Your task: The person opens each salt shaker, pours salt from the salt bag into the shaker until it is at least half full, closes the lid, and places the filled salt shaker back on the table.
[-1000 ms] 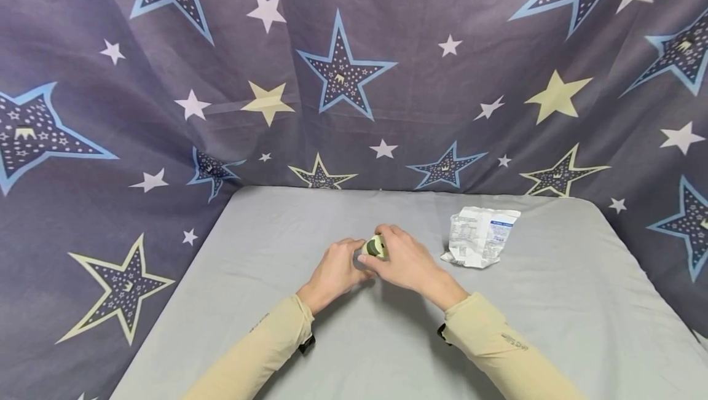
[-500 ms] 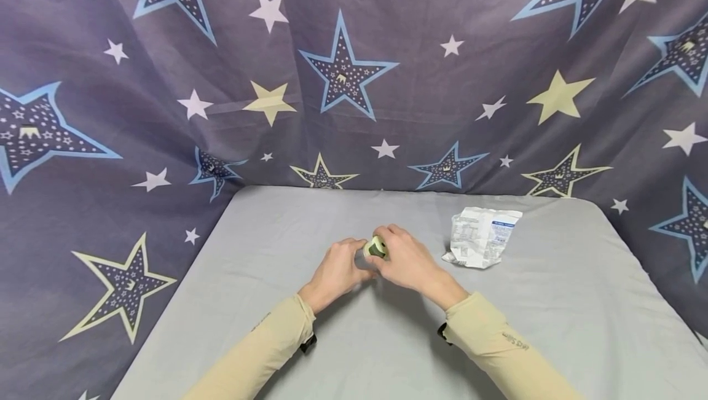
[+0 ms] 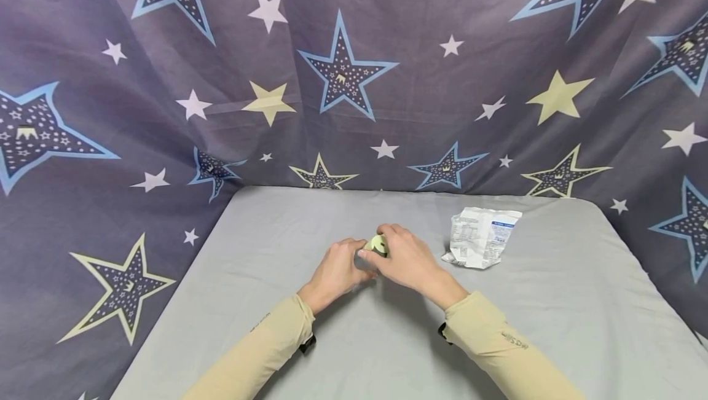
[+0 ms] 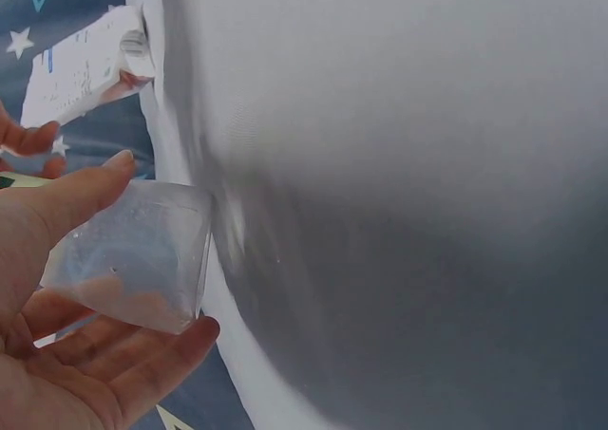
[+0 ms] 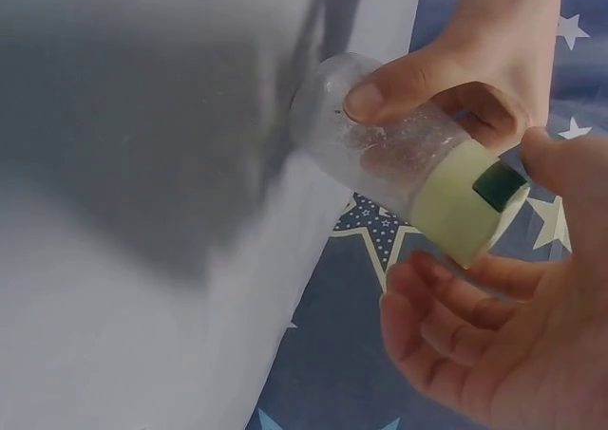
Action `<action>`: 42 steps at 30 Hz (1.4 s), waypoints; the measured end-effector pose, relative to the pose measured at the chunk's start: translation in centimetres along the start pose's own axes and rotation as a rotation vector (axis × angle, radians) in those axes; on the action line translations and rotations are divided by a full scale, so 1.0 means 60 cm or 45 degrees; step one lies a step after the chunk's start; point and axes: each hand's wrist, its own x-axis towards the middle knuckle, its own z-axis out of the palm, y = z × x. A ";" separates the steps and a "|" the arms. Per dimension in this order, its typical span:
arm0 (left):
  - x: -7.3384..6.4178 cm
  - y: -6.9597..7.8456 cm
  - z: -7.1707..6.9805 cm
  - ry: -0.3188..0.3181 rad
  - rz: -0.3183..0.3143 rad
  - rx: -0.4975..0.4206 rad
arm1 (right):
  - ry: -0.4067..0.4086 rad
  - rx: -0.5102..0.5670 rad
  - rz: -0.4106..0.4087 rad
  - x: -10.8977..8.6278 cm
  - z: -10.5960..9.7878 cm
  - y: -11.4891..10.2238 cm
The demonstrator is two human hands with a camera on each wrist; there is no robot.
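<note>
A small clear plastic bottle (image 5: pixel 347 140) with a pale green lid (image 5: pixel 451 202) is tilted between both hands, above the grey surface. My left hand (image 3: pixel 334 271) grips its clear body (image 4: pixel 142 250), thumb on one side and fingers on the other. At the lid end is my right hand (image 3: pixel 409 258), with its thumb and curled fingers around the lid. A dark green patch (image 5: pixel 499 185) shows on the lid's side. The bottle looks empty, with some specks or droplets on its wall.
A crumpled white packet (image 3: pixel 475 240) with printed text and a blue label lies to the right, towards the back. Grey cloth (image 3: pixel 265 234) covers the surface. Dark curtain (image 3: pixel 420 105) with a star pattern hangs behind and at the sides.
The lid has turned a little in my right fingers: its dark green patch has shifted and more pale green shows. The left hand and the packet have stayed put.
</note>
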 end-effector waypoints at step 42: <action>0.000 0.005 -0.002 -0.008 -0.020 0.005 | 0.017 -0.017 -0.110 -0.004 -0.003 0.001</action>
